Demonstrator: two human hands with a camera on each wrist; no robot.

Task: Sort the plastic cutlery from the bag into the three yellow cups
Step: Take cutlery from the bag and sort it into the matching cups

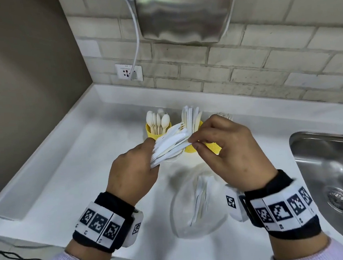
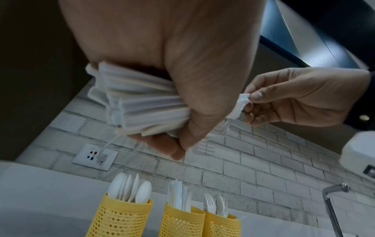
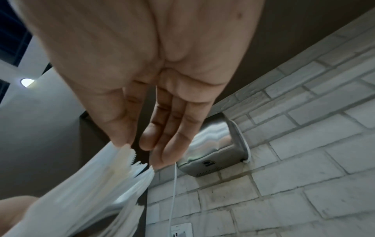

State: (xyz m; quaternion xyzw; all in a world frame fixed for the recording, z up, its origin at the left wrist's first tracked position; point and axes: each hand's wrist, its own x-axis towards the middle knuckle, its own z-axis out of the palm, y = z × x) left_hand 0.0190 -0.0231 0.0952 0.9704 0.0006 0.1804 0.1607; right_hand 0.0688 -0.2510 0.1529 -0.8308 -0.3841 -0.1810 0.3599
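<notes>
My left hand [image 1: 149,152] grips a bundle of white plastic cutlery [image 1: 168,148], its ends fanned out toward the right. My right hand [image 1: 193,143] pinches the tip of one white knife [image 2: 241,102] in that bundle between thumb and forefinger. Behind the hands stand three yellow perforated cups: one with spoons [image 2: 121,219], one with knives [image 2: 182,222], one with forks [image 2: 221,226]. In the head view my right hand hides most of the fork cup [image 1: 213,149]. A clear plastic bag [image 1: 196,206] lies on the white counter below my hands, with several pieces inside.
A steel sink [image 1: 331,167] is set into the counter at the right, its faucet [image 2: 332,200] behind it. A steel hand dryer [image 1: 185,12] hangs on the brick wall, with its cable plugged into a socket [image 1: 129,72]. The counter has a raised rim [image 1: 44,157] at left.
</notes>
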